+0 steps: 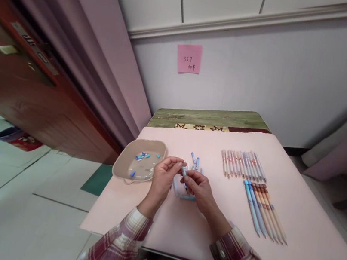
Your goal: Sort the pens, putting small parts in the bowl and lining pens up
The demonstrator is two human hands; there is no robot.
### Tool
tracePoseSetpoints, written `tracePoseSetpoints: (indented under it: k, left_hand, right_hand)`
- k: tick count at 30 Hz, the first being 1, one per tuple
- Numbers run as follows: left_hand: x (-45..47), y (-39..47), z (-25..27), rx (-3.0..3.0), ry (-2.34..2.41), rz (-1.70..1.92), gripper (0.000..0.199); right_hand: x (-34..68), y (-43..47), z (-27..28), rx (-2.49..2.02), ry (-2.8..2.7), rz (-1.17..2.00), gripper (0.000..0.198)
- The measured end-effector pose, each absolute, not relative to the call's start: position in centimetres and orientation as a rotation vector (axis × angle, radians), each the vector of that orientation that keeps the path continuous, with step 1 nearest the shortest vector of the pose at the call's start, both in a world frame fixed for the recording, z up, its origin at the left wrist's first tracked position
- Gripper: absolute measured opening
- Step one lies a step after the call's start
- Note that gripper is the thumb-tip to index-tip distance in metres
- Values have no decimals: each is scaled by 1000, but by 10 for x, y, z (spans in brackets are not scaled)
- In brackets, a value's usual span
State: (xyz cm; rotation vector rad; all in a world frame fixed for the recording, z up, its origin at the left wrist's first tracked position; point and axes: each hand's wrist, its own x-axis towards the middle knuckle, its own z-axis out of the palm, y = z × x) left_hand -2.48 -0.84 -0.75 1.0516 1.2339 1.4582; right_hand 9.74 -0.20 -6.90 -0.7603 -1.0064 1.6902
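Observation:
My left hand [163, 178] and my right hand [201, 189] meet over the middle of the table. Between their pinched fingertips is a slim, light-blue and white pen [183, 171], tilted; the fingers partly cover it. The left fingers are at its upper end, the right fingers lower down. Just beyond and beneath the hands lie several blue pen parts [197, 164] and a clear, blue-edged container or bag [179, 190], mostly hidden. To the left stands a beige plastic basin [118, 163] with small blue pieces [142, 156] and clear bits inside.
On the right of the pink-covered table [209, 239] lies a row of clear-barrelled pens [244, 165]. Nearer is a second row of blue and brown-orange pens [264, 211]. A pink note [189, 59] is on the wall behind. A reddish door [37, 83] and curtain are at left.

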Motion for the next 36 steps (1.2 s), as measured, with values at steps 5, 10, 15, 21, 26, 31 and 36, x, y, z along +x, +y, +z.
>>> tracePoseSetpoints:
  k: [5, 10, 15, 21, 26, 31, 36]
  left_hand:
    - [-25, -13, -10, 1095, 1257, 1446, 20]
    - [-24, -15, -23, 1054, 1239, 1504, 30]
    - [-24, -19, -43, 1000, 1177, 1499, 31]
    - [-28, -27, -51, 990, 1237, 1465, 23]
    - [-31, -33, -53, 962, 1177, 1445, 22]
    - [-39, -36, -61, 808, 1041, 1483, 20]
    - [-50, -34, -70, 727, 869, 1483, 22]
  right_hand:
    - [96, -3, -71, -767, -1002, 1696, 29]
    - [96, 0, -77, -805, -1013, 1643, 32]
    - [96, 3, -82, -855, -1000, 1610, 34]
    - [96, 3, -87, -881, -996, 1618, 32]
    - [91, -1, -92, -871, -1082, 1574, 30]
    - [91, -5, -89, -878, -1152, 1503, 33]
    - [116, 2, -90, -1099, -944, 1091, 28]
